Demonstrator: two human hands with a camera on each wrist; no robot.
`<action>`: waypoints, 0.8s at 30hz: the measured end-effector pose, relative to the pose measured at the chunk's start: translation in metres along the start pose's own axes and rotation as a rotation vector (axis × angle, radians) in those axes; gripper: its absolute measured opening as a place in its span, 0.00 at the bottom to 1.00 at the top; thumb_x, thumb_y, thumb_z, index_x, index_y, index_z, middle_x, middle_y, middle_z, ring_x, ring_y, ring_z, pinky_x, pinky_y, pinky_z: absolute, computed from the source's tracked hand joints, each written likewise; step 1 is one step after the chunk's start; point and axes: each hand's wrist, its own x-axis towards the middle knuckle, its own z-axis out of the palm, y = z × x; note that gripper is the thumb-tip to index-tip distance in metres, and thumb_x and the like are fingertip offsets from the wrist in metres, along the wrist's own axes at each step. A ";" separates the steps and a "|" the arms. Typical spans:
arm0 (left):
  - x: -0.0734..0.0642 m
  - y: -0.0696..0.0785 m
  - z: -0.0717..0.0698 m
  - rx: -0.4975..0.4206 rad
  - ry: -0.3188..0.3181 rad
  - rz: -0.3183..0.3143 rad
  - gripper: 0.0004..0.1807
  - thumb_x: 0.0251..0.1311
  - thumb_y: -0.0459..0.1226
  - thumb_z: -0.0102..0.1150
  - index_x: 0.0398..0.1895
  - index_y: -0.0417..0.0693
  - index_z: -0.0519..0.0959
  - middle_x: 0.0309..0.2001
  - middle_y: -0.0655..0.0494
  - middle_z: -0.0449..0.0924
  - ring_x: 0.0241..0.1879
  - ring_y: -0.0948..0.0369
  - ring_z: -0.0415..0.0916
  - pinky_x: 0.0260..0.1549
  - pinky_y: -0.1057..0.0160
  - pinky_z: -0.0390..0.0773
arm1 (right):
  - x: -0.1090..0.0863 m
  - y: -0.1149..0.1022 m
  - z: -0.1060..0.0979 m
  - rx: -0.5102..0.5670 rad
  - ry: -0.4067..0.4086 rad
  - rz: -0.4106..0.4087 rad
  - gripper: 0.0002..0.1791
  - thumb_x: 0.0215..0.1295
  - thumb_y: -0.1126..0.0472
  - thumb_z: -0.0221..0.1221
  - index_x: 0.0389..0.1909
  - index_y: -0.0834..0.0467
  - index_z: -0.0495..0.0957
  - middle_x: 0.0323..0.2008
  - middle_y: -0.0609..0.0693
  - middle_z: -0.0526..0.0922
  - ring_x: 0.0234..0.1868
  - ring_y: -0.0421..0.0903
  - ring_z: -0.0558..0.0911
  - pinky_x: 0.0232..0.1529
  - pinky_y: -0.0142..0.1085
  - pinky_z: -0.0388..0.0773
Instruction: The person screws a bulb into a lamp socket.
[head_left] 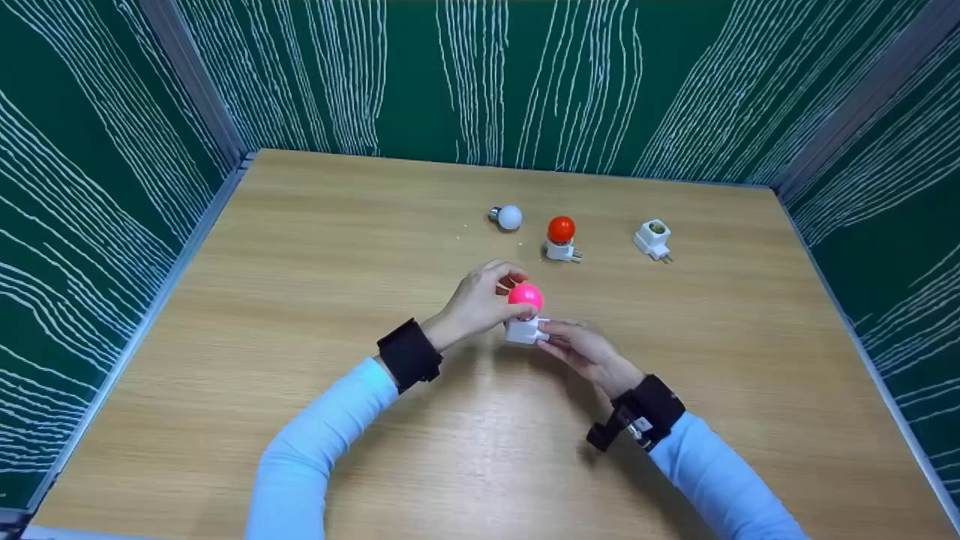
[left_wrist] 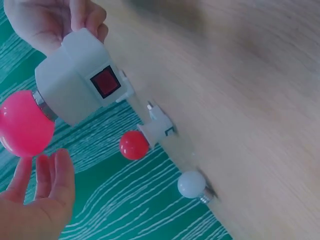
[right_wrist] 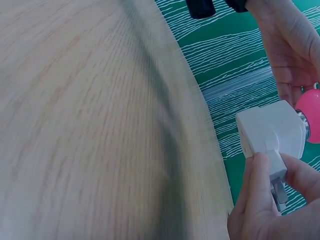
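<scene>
A pink light bulb is seated in a white plug-in lamp socket, held above the table. My right hand pinches the socket's plug end between thumb and fingers, as the right wrist view shows at the plug. My left hand is at the bulb, thumb across its front and fingers behind. The left wrist view shows a fingertip at the pink bulb and other fingers a little apart from it. There the socket's side bears a dark red square switch. Metal threads show between bulb and socket.
Farther back on the wooden table lies a white bulb. Beside it stands a red bulb in a white socket. Another white socket, without a bulb, is to the right. Green walls with white lines enclose the table.
</scene>
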 end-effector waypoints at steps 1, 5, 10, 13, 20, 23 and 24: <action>0.000 0.000 0.000 0.005 0.006 -0.002 0.25 0.45 0.40 0.70 0.47 0.42 0.76 0.45 0.51 0.76 0.43 0.58 0.76 0.44 0.67 0.77 | 0.000 0.000 0.000 0.002 -0.011 -0.002 0.09 0.62 0.71 0.53 0.29 0.60 0.80 0.33 0.53 0.82 0.36 0.43 0.81 0.43 0.28 0.79; -0.001 0.001 0.000 -0.004 0.007 -0.015 0.22 0.45 0.39 0.69 0.45 0.43 0.77 0.42 0.52 0.77 0.41 0.59 0.77 0.41 0.71 0.77 | 0.001 0.001 0.001 0.009 -0.025 0.000 0.09 0.63 0.71 0.52 0.30 0.59 0.79 0.34 0.53 0.81 0.37 0.44 0.81 0.44 0.28 0.79; -0.003 0.001 -0.001 -0.039 -0.011 -0.008 0.21 0.47 0.37 0.67 0.46 0.42 0.77 0.43 0.52 0.77 0.42 0.59 0.77 0.41 0.71 0.77 | 0.000 0.001 0.002 0.006 -0.039 0.011 0.08 0.62 0.70 0.53 0.30 0.59 0.80 0.35 0.54 0.82 0.38 0.44 0.81 0.45 0.29 0.79; -0.005 0.000 -0.002 -0.068 -0.026 0.012 0.20 0.48 0.35 0.66 0.47 0.42 0.77 0.44 0.51 0.78 0.43 0.59 0.77 0.42 0.71 0.77 | 0.000 0.001 0.002 -0.007 -0.057 0.016 0.09 0.62 0.70 0.53 0.30 0.59 0.81 0.34 0.53 0.83 0.37 0.43 0.82 0.44 0.29 0.79; -0.007 0.001 -0.007 -0.110 -0.111 0.015 0.19 0.52 0.32 0.62 0.50 0.42 0.75 0.48 0.50 0.78 0.49 0.59 0.75 0.49 0.68 0.75 | -0.002 0.000 0.002 -0.014 -0.053 0.016 0.08 0.61 0.70 0.54 0.30 0.59 0.81 0.33 0.53 0.83 0.36 0.43 0.82 0.43 0.28 0.79; -0.007 0.002 -0.009 -0.112 -0.148 0.021 0.19 0.54 0.30 0.59 0.51 0.41 0.74 0.50 0.50 0.78 0.51 0.59 0.75 0.53 0.68 0.73 | -0.002 0.001 0.002 -0.025 -0.063 0.011 0.08 0.61 0.70 0.53 0.29 0.59 0.81 0.32 0.53 0.83 0.36 0.43 0.82 0.43 0.28 0.79; -0.008 0.002 -0.010 -0.113 -0.157 0.022 0.19 0.54 0.29 0.58 0.52 0.41 0.74 0.50 0.50 0.78 0.51 0.59 0.75 0.53 0.67 0.73 | -0.003 0.001 0.002 -0.027 -0.060 0.011 0.08 0.61 0.70 0.54 0.29 0.58 0.81 0.32 0.53 0.83 0.36 0.43 0.82 0.43 0.28 0.79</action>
